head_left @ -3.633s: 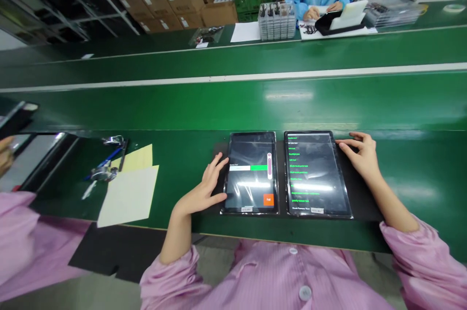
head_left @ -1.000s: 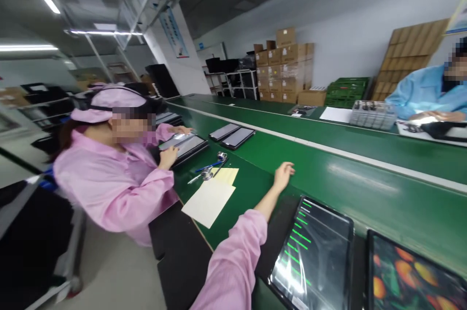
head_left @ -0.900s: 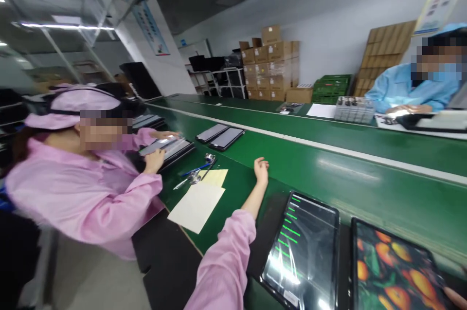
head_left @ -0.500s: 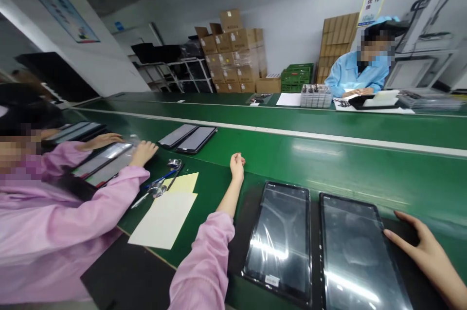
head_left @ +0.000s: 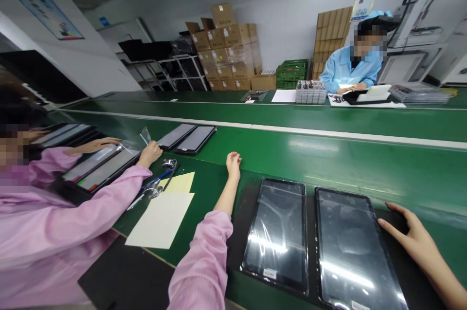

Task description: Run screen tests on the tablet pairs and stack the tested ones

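Two dark tablet-like screens lie side by side on a black mat (head_left: 239, 242), a left screen (head_left: 277, 232) and a right screen (head_left: 350, 246). Both have glossy faces, and a small white label shows at the lower edge of each. Beyond the left screen, my left hand (head_left: 233, 164) is held over the green bench with its fingers curled closed; whatever may be in them is hidden. My right hand (head_left: 414, 232) is open, fingers and thumb spread, with the thumb tip at the right edge of the right screen.
White paper (head_left: 162, 220), yellow paper (head_left: 182, 182) and small tools (head_left: 164, 178) lie left of my arm. A co-worker in pink (head_left: 91, 212) handles film over screens there. Two more screens (head_left: 195, 139) lie farther back. Across the bench sits a person in blue (head_left: 350, 69).
The view has shifted slightly, moving the scene left. My hands keep nearly the same poses. The pink-sleeved co-worker's near hand now has clear film standing up from it.
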`<action>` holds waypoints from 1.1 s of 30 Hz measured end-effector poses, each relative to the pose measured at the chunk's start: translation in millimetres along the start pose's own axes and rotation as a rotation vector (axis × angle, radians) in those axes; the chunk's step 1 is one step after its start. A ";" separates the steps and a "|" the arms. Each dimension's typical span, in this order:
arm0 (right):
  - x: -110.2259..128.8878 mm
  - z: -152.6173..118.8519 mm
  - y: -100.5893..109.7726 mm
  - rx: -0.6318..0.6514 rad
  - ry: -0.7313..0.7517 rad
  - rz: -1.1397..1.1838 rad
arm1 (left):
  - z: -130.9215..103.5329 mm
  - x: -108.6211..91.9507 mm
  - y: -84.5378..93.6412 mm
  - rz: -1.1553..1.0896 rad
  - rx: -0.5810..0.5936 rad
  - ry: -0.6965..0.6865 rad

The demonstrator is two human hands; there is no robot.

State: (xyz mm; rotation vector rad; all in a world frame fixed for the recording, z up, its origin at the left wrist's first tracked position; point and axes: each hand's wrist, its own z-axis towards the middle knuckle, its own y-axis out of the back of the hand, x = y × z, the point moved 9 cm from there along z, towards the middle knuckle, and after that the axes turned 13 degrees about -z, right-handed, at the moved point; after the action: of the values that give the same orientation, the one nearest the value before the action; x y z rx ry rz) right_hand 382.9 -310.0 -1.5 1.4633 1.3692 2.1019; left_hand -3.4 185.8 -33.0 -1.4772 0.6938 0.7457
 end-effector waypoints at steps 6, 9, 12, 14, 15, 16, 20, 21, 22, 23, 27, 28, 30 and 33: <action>6.3 -3.6 3.0 0.018 -0.025 -0.005 | -4.0 6.2 -1.3 -0.154 0.041 0.117; 7.3 -4.3 2.7 0.034 -0.037 -0.001 | -5.8 11.2 -1.8 -0.247 0.056 0.202; 5.8 -4.6 2.1 0.047 -0.063 -0.009 | -6.2 13.8 -2.4 -0.330 0.063 0.269; 4.0 -4.7 2.6 0.043 -0.080 -0.012 | -6.7 14.7 -3.4 -0.377 0.068 0.302; 3.2 -4.7 2.5 0.042 -0.085 -0.013 | -7.2 15.0 -4.1 -0.397 0.071 0.317; 2.4 -4.7 2.4 0.042 -0.089 -0.013 | -7.9 15.4 -5.2 -0.415 0.075 0.331; -2.9 -4.5 0.5 0.055 -0.108 -0.010 | -12.9 16.6 -12.2 -0.463 0.096 0.380; -4.4 -4.3 0.3 0.056 -0.114 -0.009 | -14.3 16.8 -14.2 -0.471 0.101 0.389; -5.8 -4.0 0.5 0.057 -0.120 -0.008 | -15.7 16.8 -16.1 -0.478 0.105 0.397; -6.9 -3.8 0.6 0.058 -0.126 -0.007 | -17.1 16.7 -17.8 -0.485 0.108 0.403; -6.0 -3.4 2.3 0.054 -0.133 0.002 | -21.1 16.6 -21.4 -0.506 0.113 0.420; -4.9 -3.5 2.5 0.055 -0.136 0.003 | -21.6 16.9 -21.6 -0.510 0.114 0.424; -3.1 -3.8 2.1 0.062 -0.151 0.007 | -22.3 18.2 -21.7 -0.516 0.114 0.434; -4.4 -3.8 0.6 0.074 -0.172 0.011 | -22.1 21.9 -21.8 -0.523 0.113 0.454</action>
State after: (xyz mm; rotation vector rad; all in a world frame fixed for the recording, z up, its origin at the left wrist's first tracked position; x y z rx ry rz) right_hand 382.0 -315.3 -3.9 1.6409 1.3902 1.8996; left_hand 28.0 165.0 -37.0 -1.6423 0.6291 -0.0330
